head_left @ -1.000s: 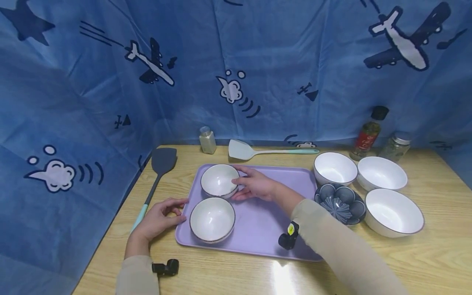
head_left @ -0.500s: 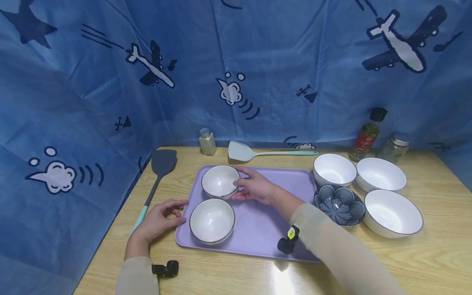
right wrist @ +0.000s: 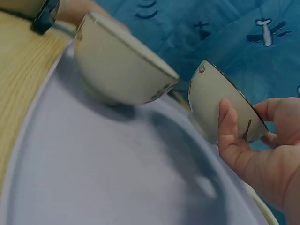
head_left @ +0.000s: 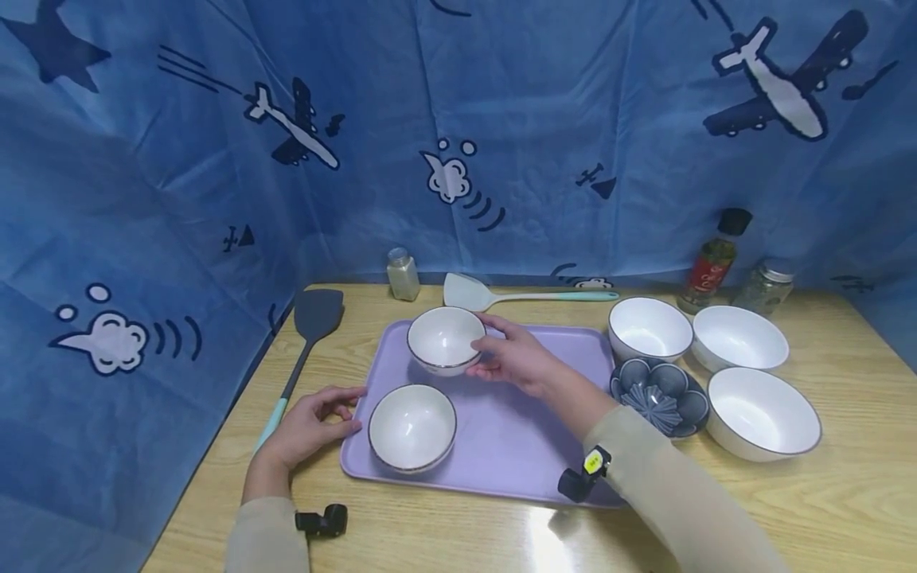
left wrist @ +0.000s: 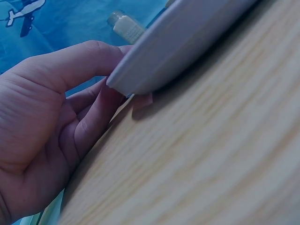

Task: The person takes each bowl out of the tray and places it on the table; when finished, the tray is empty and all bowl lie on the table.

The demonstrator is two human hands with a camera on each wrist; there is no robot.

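My right hand [head_left: 517,355] grips a small white bowl [head_left: 442,337] with a dark rim by its right side, thumb at the rim and fingers along the outside. In the right wrist view this bowl [right wrist: 211,101] is raised above the tray, its shadow falling on the surface. A matching second bowl [head_left: 411,430] sits upright on the lilac tray [head_left: 501,442], nearer the front left. At the tray's left edge my left hand [head_left: 308,426] pinches the rim. The left wrist view has its fingers [left wrist: 101,110] above and below the tray edge [left wrist: 126,79].
Right of the tray stand white bowls [head_left: 762,418] and a dark blue flower-shaped bowl [head_left: 652,398]. Behind them are a red-labelled bottle [head_left: 709,270] and a glass jar [head_left: 766,286]. A dark spatula [head_left: 318,314], a pale spatula [head_left: 469,293] and a shaker [head_left: 403,274] lie or stand around the tray.
My right hand has lifted the bowl off the back left of the tray and carried it slightly right, away from the second bowl. My left hand stays at the tray's edge.
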